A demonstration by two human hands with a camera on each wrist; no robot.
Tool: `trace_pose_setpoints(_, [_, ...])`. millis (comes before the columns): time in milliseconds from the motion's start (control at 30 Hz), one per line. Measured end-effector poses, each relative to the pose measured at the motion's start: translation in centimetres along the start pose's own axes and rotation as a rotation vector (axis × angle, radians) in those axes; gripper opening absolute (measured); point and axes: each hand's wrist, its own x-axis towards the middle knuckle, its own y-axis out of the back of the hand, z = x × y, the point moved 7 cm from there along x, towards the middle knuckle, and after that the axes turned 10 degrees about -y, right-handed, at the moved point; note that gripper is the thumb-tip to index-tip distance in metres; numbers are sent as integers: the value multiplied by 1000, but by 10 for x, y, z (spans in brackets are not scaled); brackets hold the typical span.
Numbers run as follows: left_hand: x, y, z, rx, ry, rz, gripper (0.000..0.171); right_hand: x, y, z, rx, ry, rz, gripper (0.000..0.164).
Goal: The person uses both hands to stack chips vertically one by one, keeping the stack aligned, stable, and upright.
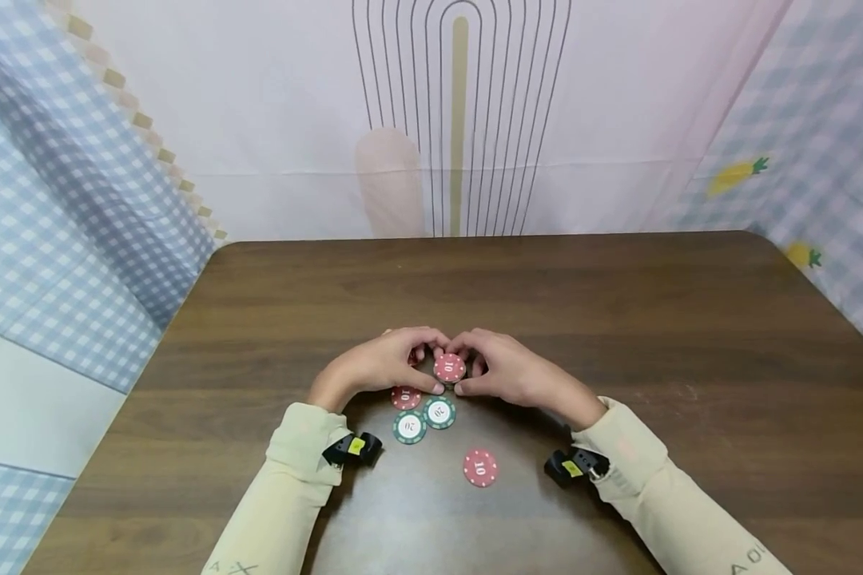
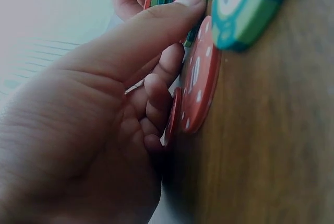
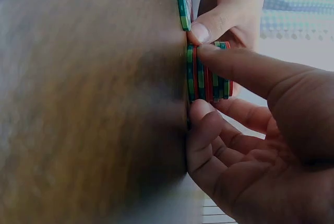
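A short stack of red and green poker chips [image 1: 449, 368] stands on the table, a red 10 on top. My left hand [image 1: 391, 361] cups its left side, thumb in front and fingers behind. From the right, my right hand [image 1: 511, 369] holds the stack between thumb and fingers; the right wrist view shows the striped chip edges [image 3: 209, 72] between them. Under the left hand's curled fingers a red chip [image 2: 174, 114] lies mostly hidden. Beside it is another red chip [image 1: 406, 398], partly covered by the left thumb.
Two green 20 chips [image 1: 409, 427] lie side by side in front of the left hand. Nearer to me, a single red 10 chip [image 1: 480, 468] lies flat. The brown wooden table [image 1: 618, 303] ends at a patterned cloth [image 1: 273, 120] hanging behind it.
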Motion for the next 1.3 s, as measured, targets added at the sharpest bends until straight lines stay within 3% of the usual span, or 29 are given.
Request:
trace_pose_setpoints(200, [-1,7,11,33,-8,-3,40,-2,0,-1,-4,32,1,38])
trace_pose_setpoints(500, [-9,29,27,210,31,62,32,-1,-2,-1,-52,52,-2,37])
trace_pose_setpoints(800, [-16,26,31,409,243,11,44,-2,-4,-3,-119,82,13,36])
trace_pose_setpoints(933, [-17,24,27,462,305,6,44,-2,-5,-2,-124,76,20,36])
trace_pose_setpoints(1300, [-14,24,26,453,275,25,25,-2,-6,-2,-145,66,26,37])
